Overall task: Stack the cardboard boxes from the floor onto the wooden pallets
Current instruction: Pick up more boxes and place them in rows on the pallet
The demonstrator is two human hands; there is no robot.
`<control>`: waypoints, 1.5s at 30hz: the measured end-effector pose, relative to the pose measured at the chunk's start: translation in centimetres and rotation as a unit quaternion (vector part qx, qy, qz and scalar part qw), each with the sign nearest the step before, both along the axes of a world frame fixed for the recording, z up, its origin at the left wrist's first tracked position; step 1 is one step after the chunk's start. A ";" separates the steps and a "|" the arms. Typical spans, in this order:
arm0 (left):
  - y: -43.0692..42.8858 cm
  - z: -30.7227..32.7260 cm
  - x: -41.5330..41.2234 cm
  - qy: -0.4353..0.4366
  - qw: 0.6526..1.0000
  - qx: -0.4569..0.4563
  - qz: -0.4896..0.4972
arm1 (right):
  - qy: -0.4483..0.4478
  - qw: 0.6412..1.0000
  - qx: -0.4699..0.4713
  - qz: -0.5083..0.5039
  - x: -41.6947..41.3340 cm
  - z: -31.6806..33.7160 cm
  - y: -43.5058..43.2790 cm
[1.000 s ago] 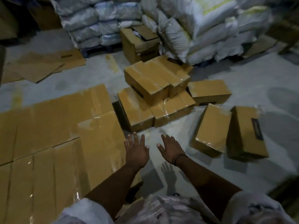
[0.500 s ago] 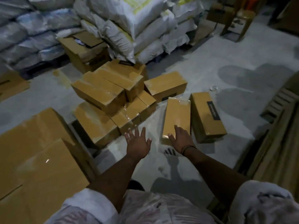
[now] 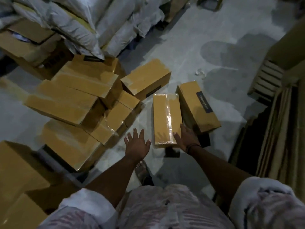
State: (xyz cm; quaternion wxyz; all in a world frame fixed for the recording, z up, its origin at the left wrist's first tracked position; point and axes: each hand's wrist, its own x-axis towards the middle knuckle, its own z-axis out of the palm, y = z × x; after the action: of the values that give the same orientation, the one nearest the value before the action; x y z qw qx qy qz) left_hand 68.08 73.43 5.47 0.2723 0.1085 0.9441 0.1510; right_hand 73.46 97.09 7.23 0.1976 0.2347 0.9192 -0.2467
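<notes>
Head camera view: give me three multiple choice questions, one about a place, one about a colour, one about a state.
1. Where is the labelled box relative to the taped box? A, on top of it; B, just to its right; C, far behind it.
2. What colour are the sacks? A, white; B, red; C, green.
3. How is the left hand? A, gripping a box; B, open with fingers spread, holding nothing; C, clenched in a fist.
Answers: B, the two lie side by side on the floor; A, they all look pale white; B, its spread fingers are over bare floor.
</notes>
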 end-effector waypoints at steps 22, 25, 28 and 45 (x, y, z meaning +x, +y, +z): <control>17.2 -25.8 -22.9 -0.100 0.991 -0.007 0.086 | -0.095 0.995 -0.018 -0.018 -22.3 -31.3 17.6; 20.5 -34.4 -25.1 -0.096 0.991 -0.013 0.094 | -0.094 0.995 0.014 0.006 -25.4 -40.6 19.7; 23.0 -42.1 -26.9 -0.121 0.989 -0.035 0.079 | -0.101 0.995 0.019 -0.017 -27.7 -47.6 20.7; 20.3 -26.6 -26.6 -0.093 0.978 0.041 0.185 | -0.030 0.998 0.027 0.047 -27.9 -29.5 16.7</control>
State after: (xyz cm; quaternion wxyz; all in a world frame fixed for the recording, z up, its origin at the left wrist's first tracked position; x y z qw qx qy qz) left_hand 41.53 93.75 -21.18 0.3218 -0.0709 0.9112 0.2471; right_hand 45.57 113.77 -22.26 0.2299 0.2039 0.9293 -0.2047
